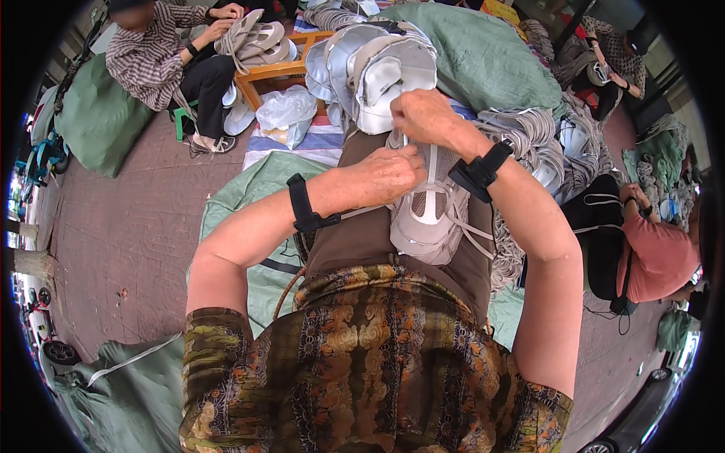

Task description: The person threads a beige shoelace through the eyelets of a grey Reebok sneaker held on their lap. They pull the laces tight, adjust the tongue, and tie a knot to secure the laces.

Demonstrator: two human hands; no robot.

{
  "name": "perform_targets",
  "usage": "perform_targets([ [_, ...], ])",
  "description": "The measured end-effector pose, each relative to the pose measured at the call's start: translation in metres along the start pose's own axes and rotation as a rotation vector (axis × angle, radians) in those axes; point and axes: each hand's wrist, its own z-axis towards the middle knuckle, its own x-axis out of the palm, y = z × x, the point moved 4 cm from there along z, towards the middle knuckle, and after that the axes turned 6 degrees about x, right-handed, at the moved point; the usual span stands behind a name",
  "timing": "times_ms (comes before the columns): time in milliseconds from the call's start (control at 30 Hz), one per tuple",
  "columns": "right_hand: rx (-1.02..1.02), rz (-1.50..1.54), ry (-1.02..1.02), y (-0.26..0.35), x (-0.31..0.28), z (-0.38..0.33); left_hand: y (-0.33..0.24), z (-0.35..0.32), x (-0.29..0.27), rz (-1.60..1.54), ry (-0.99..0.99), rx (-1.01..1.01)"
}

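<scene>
On my lap lies a beige mesh shoe upper with pale overlays, its rounded end toward me. Flat laces hang loose off its right side. My left hand is closed at its left edge, fingers curled on the upper. Just beyond, my right hand is pinched shut over the far end. A short strip of lace shows beneath those fingertips, though the grip itself is partly hidden. Past my knees sits a stack of pale, cupped shoe uppers, close to my right hand.
Heaped beige uppers lie to my right, beside a large green sack. A clear plastic bag rests on striped sheeting by an orange wooden stool. A co-worker at far left handles uppers; other people sit at the right.
</scene>
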Motion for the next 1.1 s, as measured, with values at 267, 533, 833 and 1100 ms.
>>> perform_targets([
  [267,0.015,0.044,-0.219,-0.096,-0.017,0.002,-0.001,-0.001,-0.009,-0.019,-0.060,0.013],
  [533,0.238,0.661,-0.059,-0.155,0.037,-0.018,0.002,0.005,-0.006,-0.038,0.014,0.038],
  [833,0.202,0.770,-0.259,-0.106,-0.020,-0.092,0.003,0.001,-0.013,-0.085,0.028,0.002],
  [1100,-0.186,0.388,-0.386,-0.044,-0.028,-0.150,0.003,0.004,-0.015,-0.056,0.064,0.031],
])
